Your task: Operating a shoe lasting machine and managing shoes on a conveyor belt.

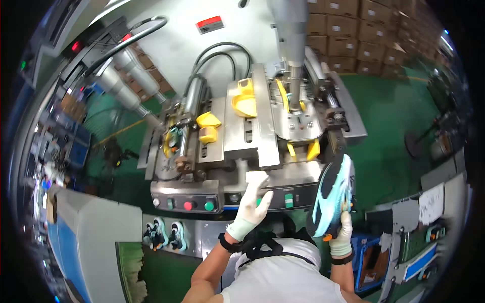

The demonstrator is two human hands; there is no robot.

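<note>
My right hand (343,233), in a white glove, grips a sneaker (333,189) at its lower end. The shoe is black and light blue with an orange detail, tilted upright off the front right of a metal pressing machine (298,174). My left hand (252,204), gloved too, reaches over the machine's front edge with fingers apart and nothing in it. Just below it lies the control panel (184,202) with red and green buttons. Yellow pads (244,105) sit on the machine's middle plates. A metal piston (295,83) comes down onto the right station.
Several similar sneakers (178,236) stand on a metal shelf at lower left. A blue crate (359,262) and a rack (404,252) are at lower right. Stacked cartons (348,35) fill the back right. A grey cabinet (101,232) stands left.
</note>
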